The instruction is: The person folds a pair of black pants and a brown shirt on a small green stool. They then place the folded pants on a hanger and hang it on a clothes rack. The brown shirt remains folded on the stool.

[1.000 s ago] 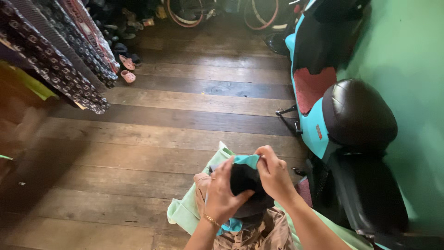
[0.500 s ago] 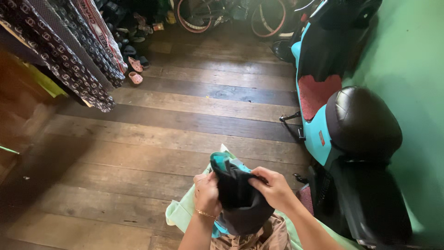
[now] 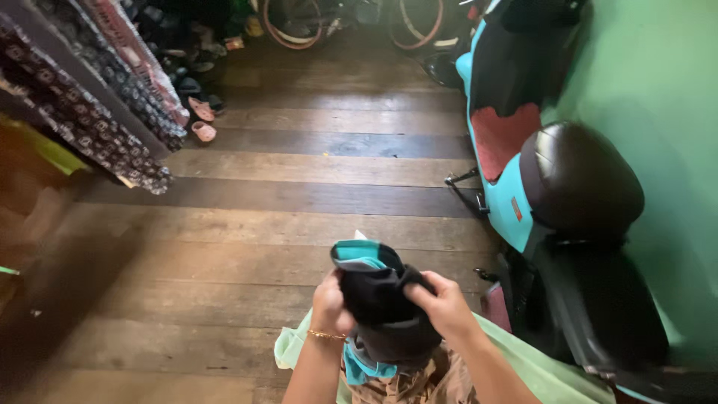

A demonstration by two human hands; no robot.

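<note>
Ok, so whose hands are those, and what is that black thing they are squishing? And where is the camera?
The camera sits on a person's head and looks down, so you see their own two arms coming up from the bottom edge. The left hand, with a thin gold bracelet on its wrist, and the right hand both grip a black and teal piece of clothing, bunched up between them. Below it lie a pale green cloth and some brown fabric. The floor is dark wooden planks. On the right a teal scooter with a black seat stands by a green wall. Patterned clothes hang on the left, with small pink sandals behind them.
</note>
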